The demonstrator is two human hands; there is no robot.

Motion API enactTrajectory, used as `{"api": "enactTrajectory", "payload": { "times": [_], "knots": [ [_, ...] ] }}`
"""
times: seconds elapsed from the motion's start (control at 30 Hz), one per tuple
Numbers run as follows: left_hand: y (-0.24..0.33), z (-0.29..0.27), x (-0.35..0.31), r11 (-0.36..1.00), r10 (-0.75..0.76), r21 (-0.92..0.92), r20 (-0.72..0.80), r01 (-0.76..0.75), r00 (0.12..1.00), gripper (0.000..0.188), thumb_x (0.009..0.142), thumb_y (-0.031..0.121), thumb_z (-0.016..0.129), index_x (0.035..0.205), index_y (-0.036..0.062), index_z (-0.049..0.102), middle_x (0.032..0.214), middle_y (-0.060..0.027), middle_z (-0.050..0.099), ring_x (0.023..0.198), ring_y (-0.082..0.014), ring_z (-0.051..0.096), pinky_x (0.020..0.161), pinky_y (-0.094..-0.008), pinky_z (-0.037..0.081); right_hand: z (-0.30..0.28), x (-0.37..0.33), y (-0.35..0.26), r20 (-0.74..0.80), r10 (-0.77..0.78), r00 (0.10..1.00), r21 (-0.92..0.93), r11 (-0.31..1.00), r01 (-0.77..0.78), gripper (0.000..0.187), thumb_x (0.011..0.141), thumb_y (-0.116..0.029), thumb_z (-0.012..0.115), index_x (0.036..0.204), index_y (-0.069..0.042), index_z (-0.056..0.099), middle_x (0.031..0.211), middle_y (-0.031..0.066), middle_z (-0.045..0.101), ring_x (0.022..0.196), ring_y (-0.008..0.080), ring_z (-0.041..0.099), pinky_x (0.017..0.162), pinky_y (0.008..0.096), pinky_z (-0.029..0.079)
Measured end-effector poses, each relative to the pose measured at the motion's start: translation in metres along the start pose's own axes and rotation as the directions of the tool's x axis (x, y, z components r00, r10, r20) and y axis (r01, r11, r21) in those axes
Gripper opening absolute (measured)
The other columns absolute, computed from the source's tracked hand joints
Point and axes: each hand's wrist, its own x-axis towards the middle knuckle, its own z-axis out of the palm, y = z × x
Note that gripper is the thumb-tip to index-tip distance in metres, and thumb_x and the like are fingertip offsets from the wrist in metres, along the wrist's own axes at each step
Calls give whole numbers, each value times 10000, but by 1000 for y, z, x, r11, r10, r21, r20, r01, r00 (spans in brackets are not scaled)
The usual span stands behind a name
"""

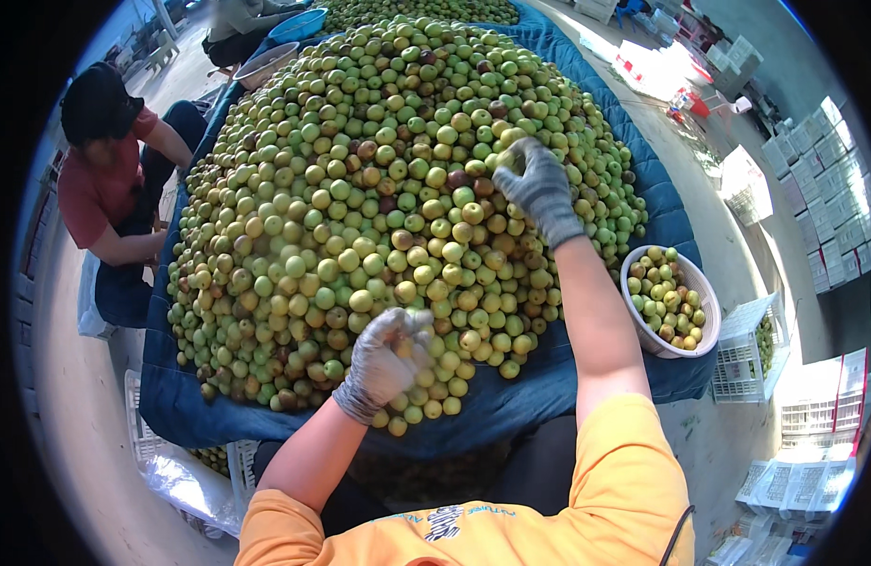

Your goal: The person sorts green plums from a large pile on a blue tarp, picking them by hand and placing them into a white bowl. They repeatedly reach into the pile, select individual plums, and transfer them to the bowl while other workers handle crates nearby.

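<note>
A large heap of round green jujubes [360, 208], some browned, lies on a blue quilted cloth [667, 203]. My left hand [384, 363], in a grey glove, is at the near edge of the heap. Its fingers are curled and slightly blurred, and whatever lies within them cannot be made out. Farther up on the right, my gloved right hand [539, 189] rests over the jujubes, thumb spread away from the fingers. Its fingertips are partly hidden among the fruit, and no held jujube shows.
A round white basket [710, 316] of browner fruit stands at the right edge. Beyond it is a white crate [737, 363]. A co-worker [100, 179] in a red shirt sits on the left. A tan basket [266, 64] and blue basin [299, 25] stand at the far left edge.
</note>
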Motion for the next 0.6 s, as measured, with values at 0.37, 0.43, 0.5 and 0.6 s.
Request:
{"api": "enactTrajectory", "payload": {
  "times": [0.37, 0.43, 0.5, 0.6],
  "knots": [
    [17, -9, -2, 979, 135, 137, 126, -152, 983, 184, 920, 179, 600, 1061, 74, 654, 1177, -113, 617, 1022, -249, 564, 661, -227, 509, 50, 46, -48, 53, -73, 996, -332, 939, 86, 480, 853, -204, 661, 1314, -126, 549, 1320, 159, 549, 1225, 321, 541, 1014, 432, 447],
    [16, -5, -3, 930, 168, 312, 106, -193, 980, 162, 918, 184, 607, 1034, 78, 642, 1164, -104, 615, 1027, -246, 563, 656, -231, 492, 51, 67, -48, 55, -53, 997, -516, 853, 74, 551, 849, -220, 662, 1375, -171, 504, 1419, 140, 469, 1309, 335, 466, 1072, 475, 393],
    [19, -3, -8, 885, 169, 430, 64, -180, 983, 144, 913, 187, 614, 1012, 83, 623, 1158, -93, 610, 1038, -244, 565, 655, -239, 475, 53, 83, -54, 122, 43, 992, -578, 815, 35, 608, 841, -247, 671, 1414, -210, 470, 1466, 127, 416, 1354, 347, 415, 1100, 513, 354],
    [19, -8, -11, 865, 139, 471, 102, -171, 985, 200, 874, 92, 600, 1073, 100, 591, 1164, -92, 596, 1038, -237, 586, 706, -265, 498, 49, 94, -61, 204, 42, 978, -637, 764, 100, 577, 816, -334, 705, 1357, -242, 528, 1398, 104, 514, 1256, 327, 516, 1047, 509, 395]
  ]
}}
